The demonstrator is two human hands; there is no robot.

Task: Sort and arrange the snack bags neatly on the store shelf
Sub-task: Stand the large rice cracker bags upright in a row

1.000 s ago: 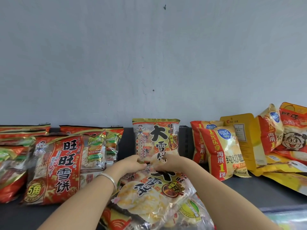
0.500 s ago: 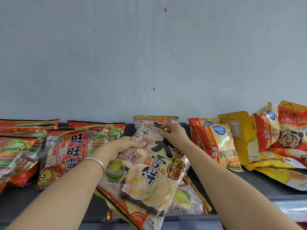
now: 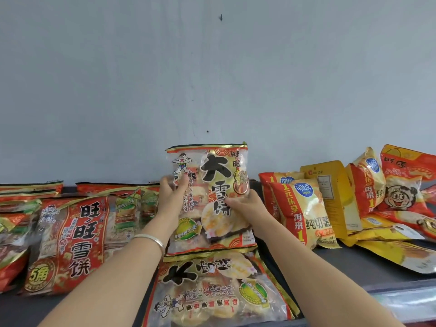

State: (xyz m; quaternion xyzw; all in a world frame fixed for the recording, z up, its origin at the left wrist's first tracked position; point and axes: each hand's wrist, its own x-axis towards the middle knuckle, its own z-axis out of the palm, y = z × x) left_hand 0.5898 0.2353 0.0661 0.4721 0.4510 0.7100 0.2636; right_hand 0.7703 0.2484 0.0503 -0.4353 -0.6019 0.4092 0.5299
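— Item?
— Rice cracker bag (image 3: 207, 197), upright mid-shelf (image 3: 354, 260); our left hand (image 3: 170, 198) and right hand (image 3: 245, 205) clasp its sides.
— Neighbours?
— A second bag (image 3: 219, 286) flat just before it; a red bag (image 3: 70, 244) to its left.

Both arms extended forward; left hand (image 3: 171, 197) and right hand (image 3: 245, 206) raised, fingers curled in grip, bracelet (image 3: 151, 239) on left wrist.

Both hands (image 3: 207, 199) hold a rice-cracker bag (image 3: 212, 185) upright on the shelf (image 3: 354, 260).
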